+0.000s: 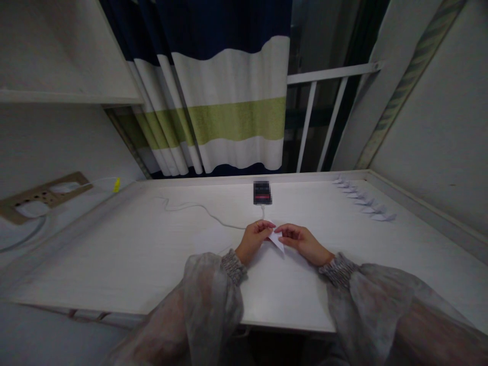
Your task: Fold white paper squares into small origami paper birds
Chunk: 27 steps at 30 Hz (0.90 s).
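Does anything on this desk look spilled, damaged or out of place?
I see no spill or damage. The dark device near the far edge of the desk appears as blurry blocks, unlike its surroundings, and the white cable snakes loosely.

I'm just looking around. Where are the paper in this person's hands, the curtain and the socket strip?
Paper (278, 241): head view, middle of its visible white face.
Curtain (224, 81): head view, on its upper white band.
Socket strip (46, 196): head view, near the middle of its face.

Two hands (254, 238), one handheld paper (277, 241), one dark device (262, 192), two white plugs (32, 209), one curtain (236, 76)
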### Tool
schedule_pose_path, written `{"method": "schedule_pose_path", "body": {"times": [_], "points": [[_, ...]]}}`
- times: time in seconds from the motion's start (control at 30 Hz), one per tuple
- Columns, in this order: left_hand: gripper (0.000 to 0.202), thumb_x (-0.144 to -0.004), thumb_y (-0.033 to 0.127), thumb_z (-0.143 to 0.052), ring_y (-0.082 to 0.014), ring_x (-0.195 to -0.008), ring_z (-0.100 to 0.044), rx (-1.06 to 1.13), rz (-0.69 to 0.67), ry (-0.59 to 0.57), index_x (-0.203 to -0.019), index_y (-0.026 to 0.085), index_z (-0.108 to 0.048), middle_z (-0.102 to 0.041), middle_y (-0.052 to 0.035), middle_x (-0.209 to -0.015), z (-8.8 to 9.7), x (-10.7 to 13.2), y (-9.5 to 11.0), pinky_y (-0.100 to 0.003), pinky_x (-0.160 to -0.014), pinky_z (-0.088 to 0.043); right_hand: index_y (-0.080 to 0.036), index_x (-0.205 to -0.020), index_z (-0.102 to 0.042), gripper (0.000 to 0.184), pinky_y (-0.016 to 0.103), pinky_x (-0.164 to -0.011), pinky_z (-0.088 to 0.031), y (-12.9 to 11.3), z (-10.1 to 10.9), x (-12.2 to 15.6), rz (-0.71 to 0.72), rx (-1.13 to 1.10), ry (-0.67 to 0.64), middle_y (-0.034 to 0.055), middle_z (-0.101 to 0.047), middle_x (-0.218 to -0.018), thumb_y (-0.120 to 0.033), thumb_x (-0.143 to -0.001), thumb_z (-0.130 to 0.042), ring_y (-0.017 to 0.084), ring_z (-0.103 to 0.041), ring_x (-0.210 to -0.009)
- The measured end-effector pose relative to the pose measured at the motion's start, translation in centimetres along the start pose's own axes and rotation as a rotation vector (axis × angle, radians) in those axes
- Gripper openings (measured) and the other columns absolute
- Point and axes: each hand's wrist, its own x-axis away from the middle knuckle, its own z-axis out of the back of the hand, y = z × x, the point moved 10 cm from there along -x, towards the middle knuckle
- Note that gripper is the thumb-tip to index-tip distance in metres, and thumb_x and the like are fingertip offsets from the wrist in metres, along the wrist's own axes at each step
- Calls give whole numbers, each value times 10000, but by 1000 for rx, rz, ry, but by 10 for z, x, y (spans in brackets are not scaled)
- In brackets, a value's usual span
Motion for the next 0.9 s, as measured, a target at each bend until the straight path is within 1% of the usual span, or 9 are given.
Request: {"method": "schedule_pose_path", "body": {"times": [0.07, 0.13, 0.27, 0.37, 0.5, 0.6, 0.73, 0.83, 0.9], "points": [[195, -597, 217, -639, -78, -569, -514, -7, 12, -9, -754, 104, -615, -591, -7, -648, 0, 0, -1, -221, -583, -417, -175, -878, -572, 273, 232, -562, -344, 2, 0, 0, 1, 1, -21, -57, -431, -607, -304, -648, -642, 82, -424, -574], [230, -587, 202, -649, -82, -573, -522, -4, 35, -14, -790, 96, -628, -602, -20, -670, 0, 0, -4, -225, -581, -423, -174, -872, -562, 283, 235, -573, -350, 5, -1, -1, -9, -6, -40, -58, -437, -615, -289, -630, -655, 83, -436, -581], [275, -580, 218, -667, -89, -567, -533, 3, 81, -17, -824, 98, -626, -606, -30, -688, -1, 1, -9, -243, -576, -444, -172, -807, -530, 268, 246, -602, -369, 5, -5, -1, -36, -40, -60, -47, -483, -649, -294, -611, -666, 91, -466, -609], [287, -569, 220, -677, -93, -577, -538, 15, 94, -33, -823, 99, -625, -599, -28, -684, -2, 2, -9, -242, -573, -449, -170, -774, -507, 244, 242, -594, -360, 0, -7, 1, -48, -50, -68, -47, -484, -646, -310, -632, -648, 89, -460, -604], [302, -551, 189, -673, -88, -581, -532, 62, 115, -70, -836, 98, -627, -557, 1, -640, -6, 4, -8, -238, -585, -445, -164, -700, -475, 227, 240, -593, -348, -4, -4, 1, -58, -44, -31, -40, -479, -655, -330, -653, -622, 86, -445, -609], [332, -530, 150, -659, -76, -570, -513, 95, 130, -88, -856, 92, -625, -529, 16, -622, -8, 5, -9, -249, -612, -437, -166, -654, -452, 233, 234, -562, -326, 0, 1, 0, -68, -6, 19, -48, -454, -623, -329, -648, -620, 82, -419, -581], [374, -507, 83, -611, -48, -527, -457, 93, 134, -125, -880, 92, -620, -520, 28, -596, -11, 5, -10, -210, -571, -375, -170, -669, -460, 211, 224, -530, -307, 6, 8, -1, -74, -36, 64, -59, -445, -598, -301, -635, -621, 79, -406, -554], [388, -490, 55, -591, -31, -494, -406, 98, 93, -133, -875, 92, -622, -506, 38, -573, -12, 4, -7, -186, -517, -302, -169, -744, -500, 189, 225, -542, -320, 7, 9, 0, -83, -107, 54, -53, -484, -616, -271, -633, -614, 85, -440, -568], [413, -486, 50, -594, -29, -491, -391, 121, 69, -127, -895, 103, -622, -495, 44, -568, -10, 3, -6, -184, -510, -279, -169, -772, -520, 202, 228, -550, -330, 7, 12, 1, -97, -140, 56, -44, -520, -636, -253, -619, -621, 89, -464, -576]]}}
